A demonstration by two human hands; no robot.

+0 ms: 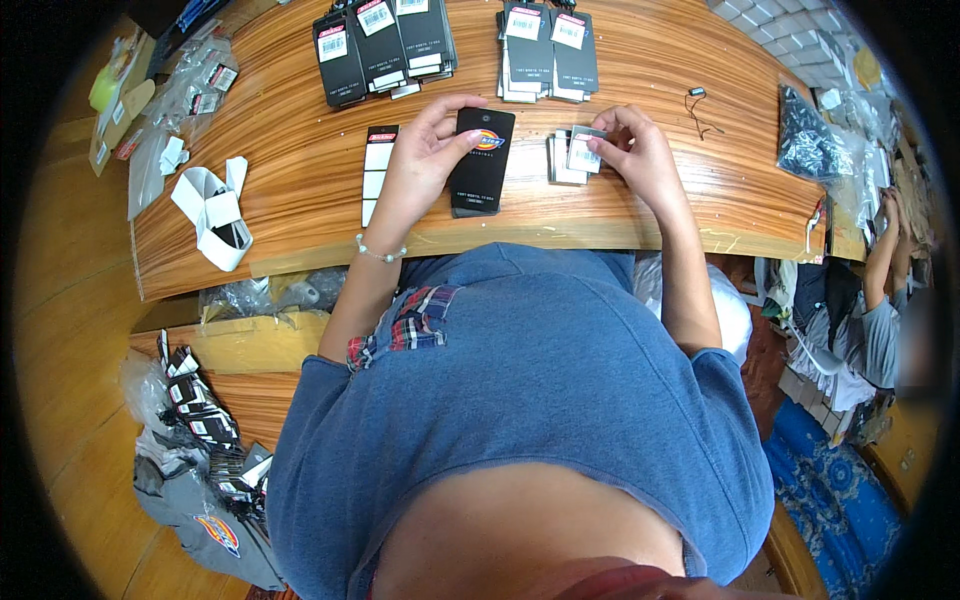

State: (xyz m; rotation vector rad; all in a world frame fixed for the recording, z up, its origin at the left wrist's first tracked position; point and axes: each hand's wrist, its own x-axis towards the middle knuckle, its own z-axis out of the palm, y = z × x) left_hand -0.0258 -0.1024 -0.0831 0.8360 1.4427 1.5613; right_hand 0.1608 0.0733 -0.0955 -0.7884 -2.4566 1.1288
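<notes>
My left hand (425, 150) holds a black card hang tag (482, 160) upright over a small pile of the same tags at the front of the wooden table (300, 170). My right hand (635, 150) pinches a small white sticker label (583, 155) on top of a short stack of labels (563, 160) just right of the tag. A narrow black-and-white label strip (376, 170) lies left of my left hand.
Two rows of stacked black tags (385, 45) (545, 50) lie at the far side. White backing strips (215, 210) and clear bags (195, 85) sit left; a black string loop (698, 105) and dark bag (810, 140) right. More tags fill a bin (205, 420) below. Another person (885, 290) sits right.
</notes>
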